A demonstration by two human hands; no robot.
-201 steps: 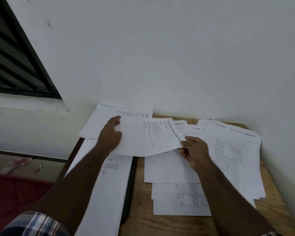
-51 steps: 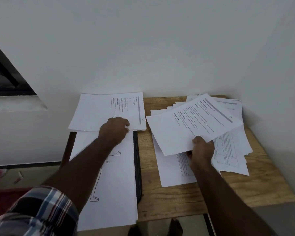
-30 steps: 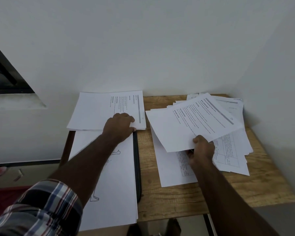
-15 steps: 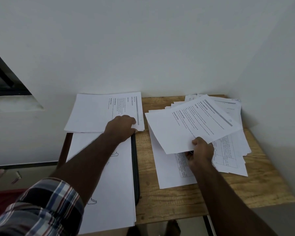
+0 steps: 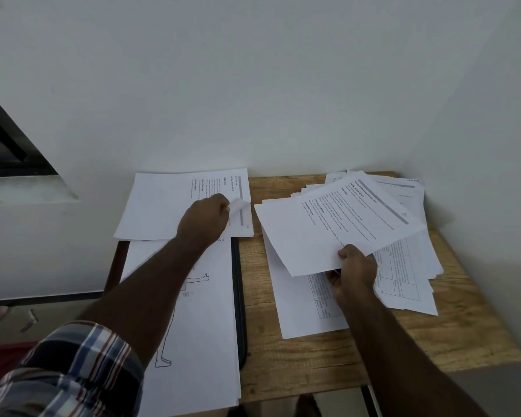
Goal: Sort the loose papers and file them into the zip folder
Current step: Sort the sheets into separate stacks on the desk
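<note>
Currently mid-sort, both grips on paper.
Left hand [image 5: 206, 219] pinches a curled corner of the far-left stack [image 5: 169, 206]; right hand [image 5: 355, 270] holds a printed sheet [image 5: 328, 227] above loose papers [image 5: 403, 266]; zip folder [image 5: 238, 296] lies under the left sheets on the worktop [image 5: 298, 362].

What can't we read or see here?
- zip folder, head view: only its dark right edge shows; papers cover the rest.
- held sheet: print too small to read.
- left hand: fingertips hidden by its own knuckles.
- loose pile: lower sheets hidden by upper ones.
</note>
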